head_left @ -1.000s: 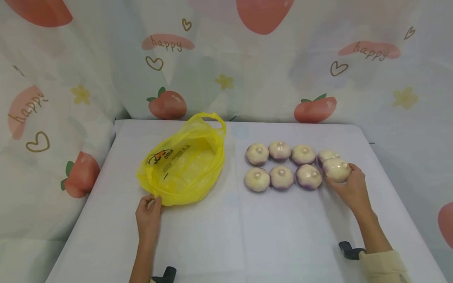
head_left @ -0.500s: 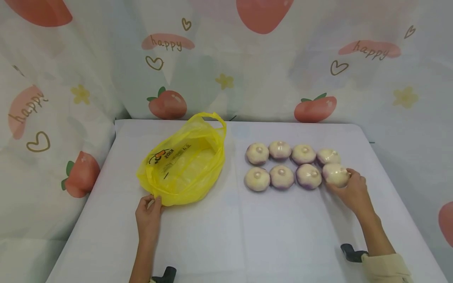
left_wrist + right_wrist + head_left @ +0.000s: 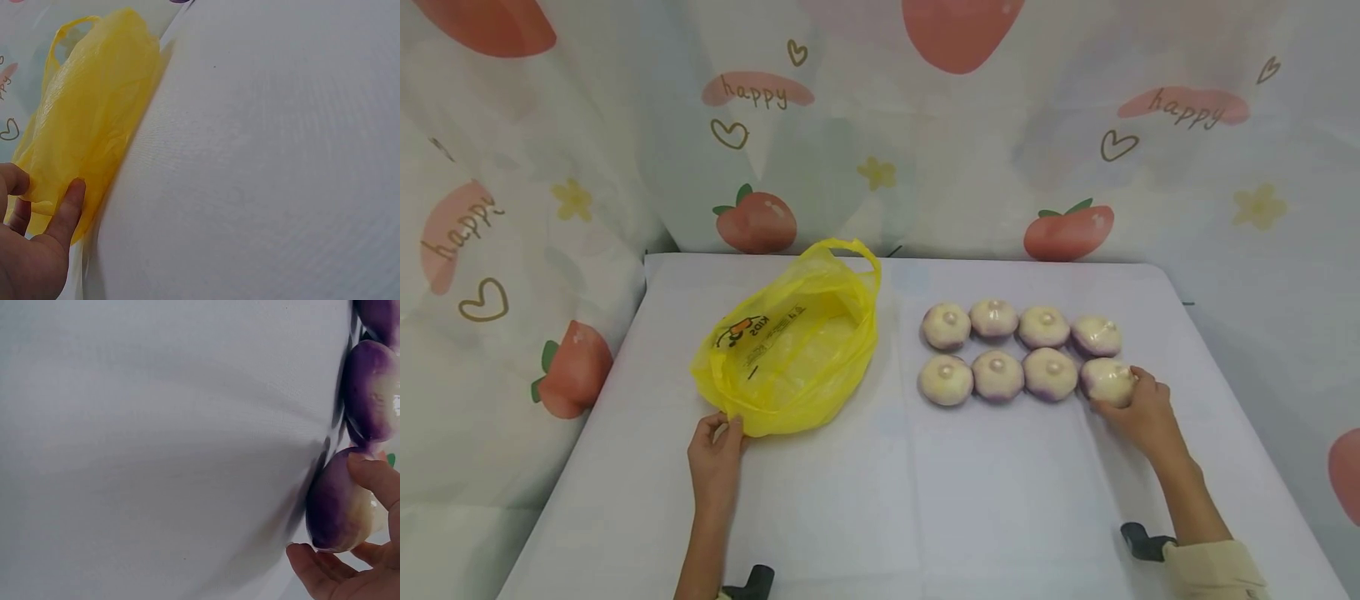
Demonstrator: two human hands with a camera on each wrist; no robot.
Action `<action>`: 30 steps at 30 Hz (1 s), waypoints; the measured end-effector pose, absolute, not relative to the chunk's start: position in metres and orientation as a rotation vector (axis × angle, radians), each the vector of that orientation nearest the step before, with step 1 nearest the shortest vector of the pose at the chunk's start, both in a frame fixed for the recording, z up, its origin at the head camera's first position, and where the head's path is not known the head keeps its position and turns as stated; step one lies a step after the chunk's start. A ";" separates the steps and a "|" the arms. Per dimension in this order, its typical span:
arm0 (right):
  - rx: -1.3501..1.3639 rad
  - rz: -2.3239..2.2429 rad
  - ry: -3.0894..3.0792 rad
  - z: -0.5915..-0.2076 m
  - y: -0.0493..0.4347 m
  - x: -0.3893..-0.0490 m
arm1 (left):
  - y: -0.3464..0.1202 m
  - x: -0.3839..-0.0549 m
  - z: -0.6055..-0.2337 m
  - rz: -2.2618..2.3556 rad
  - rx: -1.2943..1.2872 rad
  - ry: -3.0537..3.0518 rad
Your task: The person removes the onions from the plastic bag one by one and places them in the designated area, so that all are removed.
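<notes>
My right hand (image 3: 1146,417) grips a cream-and-purple turnip (image 3: 1107,382) at the right end of the front row, thumb on one side and fingers on the other. In the right wrist view this turnip (image 3: 339,503) shows its purple side, low against the white cloth, beside a neighbouring turnip (image 3: 369,390). My left hand (image 3: 717,458) pinches the near edge of a yellow plastic bag (image 3: 790,358), whose mouth gapes upward. Thumb and fingers of the left hand (image 3: 40,244) hold the thin film of the bag (image 3: 94,119) in the left wrist view.
More turnips (image 3: 997,376) lie close together in two rows on the right half of the white-covered table (image 3: 850,517). A patterned curtain (image 3: 955,167) hangs behind the table and along its left side.
My right hand has moved the turnip slightly toward me, uncovering the back-row one it overlapped. The neighbouring front-row turnip has shifted a little. My left hand and the bag stay put.
</notes>
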State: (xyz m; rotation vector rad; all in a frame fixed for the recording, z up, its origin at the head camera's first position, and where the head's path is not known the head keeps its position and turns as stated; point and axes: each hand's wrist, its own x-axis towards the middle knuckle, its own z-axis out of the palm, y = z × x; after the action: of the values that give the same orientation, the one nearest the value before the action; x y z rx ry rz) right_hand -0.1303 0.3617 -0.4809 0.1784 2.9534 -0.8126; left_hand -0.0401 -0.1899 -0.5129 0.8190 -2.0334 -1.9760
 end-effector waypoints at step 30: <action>0.280 -0.818 3.106 -0.481 0.361 -0.125 | -0.198 -0.044 -0.503 -1.582 0.631 -2.097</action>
State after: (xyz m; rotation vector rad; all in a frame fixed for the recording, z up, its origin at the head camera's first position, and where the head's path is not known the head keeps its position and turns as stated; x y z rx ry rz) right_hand -0.1246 0.3610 -0.4812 0.2797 3.1056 -0.8177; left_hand -0.0443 -0.1977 -0.5033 0.6312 -2.0974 -1.5823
